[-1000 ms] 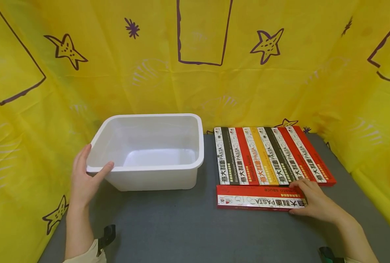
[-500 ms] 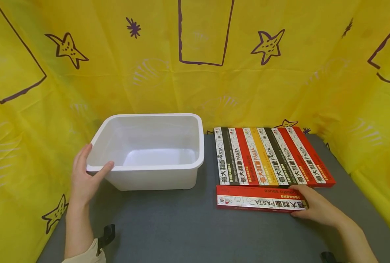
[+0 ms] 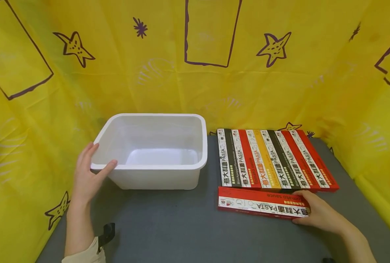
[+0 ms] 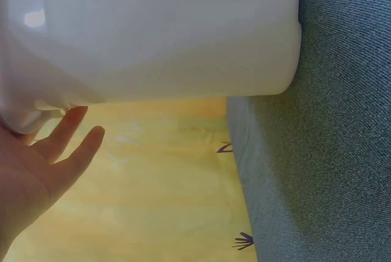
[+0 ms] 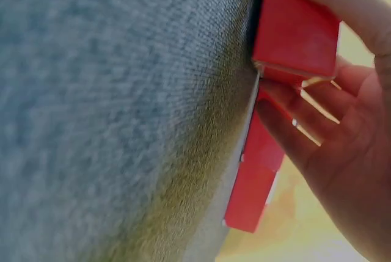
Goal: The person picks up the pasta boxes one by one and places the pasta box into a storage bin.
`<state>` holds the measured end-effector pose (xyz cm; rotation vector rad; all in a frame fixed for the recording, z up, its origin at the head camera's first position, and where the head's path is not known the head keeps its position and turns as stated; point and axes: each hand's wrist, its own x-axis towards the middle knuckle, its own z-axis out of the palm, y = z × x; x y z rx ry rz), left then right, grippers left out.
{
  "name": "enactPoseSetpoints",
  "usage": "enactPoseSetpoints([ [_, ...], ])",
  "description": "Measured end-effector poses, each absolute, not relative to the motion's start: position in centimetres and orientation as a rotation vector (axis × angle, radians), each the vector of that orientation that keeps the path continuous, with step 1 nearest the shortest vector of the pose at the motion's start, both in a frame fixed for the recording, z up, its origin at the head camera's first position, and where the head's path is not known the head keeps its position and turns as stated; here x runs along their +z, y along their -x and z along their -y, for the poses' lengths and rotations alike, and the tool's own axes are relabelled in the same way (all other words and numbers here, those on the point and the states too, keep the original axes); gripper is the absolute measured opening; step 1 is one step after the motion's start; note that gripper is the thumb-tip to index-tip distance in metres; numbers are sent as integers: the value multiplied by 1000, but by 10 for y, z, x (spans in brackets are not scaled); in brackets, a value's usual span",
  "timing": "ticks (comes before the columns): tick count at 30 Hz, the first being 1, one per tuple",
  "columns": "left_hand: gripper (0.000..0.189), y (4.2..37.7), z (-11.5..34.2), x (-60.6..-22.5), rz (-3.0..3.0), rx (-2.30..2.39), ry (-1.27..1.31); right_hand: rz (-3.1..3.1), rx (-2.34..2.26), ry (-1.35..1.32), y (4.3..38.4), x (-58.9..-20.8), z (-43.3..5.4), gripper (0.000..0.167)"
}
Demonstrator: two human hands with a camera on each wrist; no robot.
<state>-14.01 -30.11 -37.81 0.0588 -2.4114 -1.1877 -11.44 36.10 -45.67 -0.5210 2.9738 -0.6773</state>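
A person's right hand held the right end of a red-and-white pasta box – its grip pinching it – just in front of six pasta boxes on a grey table; the left hand, its grip spread, touched the near left corner of a white tub.

- Open lane: near part of table, between left grip and right grip.
- Narrow gap between white tub and pasta box row; yellow cloth blocks its far end.
- Tub top open; walls block side entry, left grip at front-left corner.
- Loose red box: row close behind, right grip takes right end, left end reachable.
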Motion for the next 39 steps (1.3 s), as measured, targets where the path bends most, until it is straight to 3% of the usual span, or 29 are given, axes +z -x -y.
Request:
enactPoseSetpoints([
  [13, 74, 145, 301, -385, 2323, -1239, -82, -2841, -1105, 396, 98, -444, -358, 67],
  [39, 70, 143, 296, -385, 2290, -1272, -153, -2850, -1624, 453, 95, -416, -332, 73],
])
